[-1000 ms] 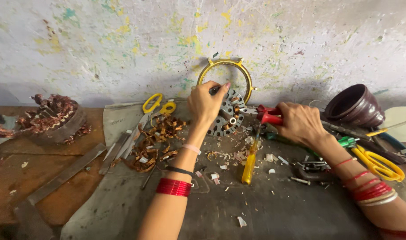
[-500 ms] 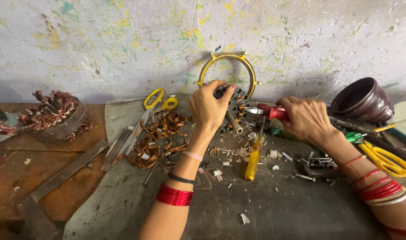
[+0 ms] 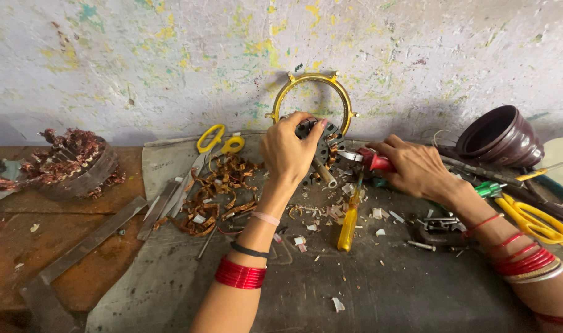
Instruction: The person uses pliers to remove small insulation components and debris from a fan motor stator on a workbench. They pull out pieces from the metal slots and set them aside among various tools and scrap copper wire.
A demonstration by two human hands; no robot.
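Stator core [image 3: 323, 143]: on table [image 3: 380, 296], centre rear, before ring [image 3: 312, 98] leaning on wall. Left hand [image 3: 287, 151] on core; right hand [image 3: 414, 166] just right of it, gripping pliers [image 3: 371, 159]. Screwdriver [image 3: 349, 219] in front. Wire scraps [image 3: 213, 191] left; bowl [image 3: 500, 137] far right.

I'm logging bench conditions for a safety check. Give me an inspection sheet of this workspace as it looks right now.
Surface: dark worn bench, littered with small chips and scraps.
Job's things: round slotted metal core, propped on edge; red-handled pliers pointing at it.
Clutter: yellow screwdriver, two yellow scissors, heap of copper strips, maroon bowl, gold ring against the wall, steel square, old winding.
Hands: left hand fingers grip the core; right hand closed on the pliers.
Cables: nothing seen.
Surroundings: paint-flecked wall.
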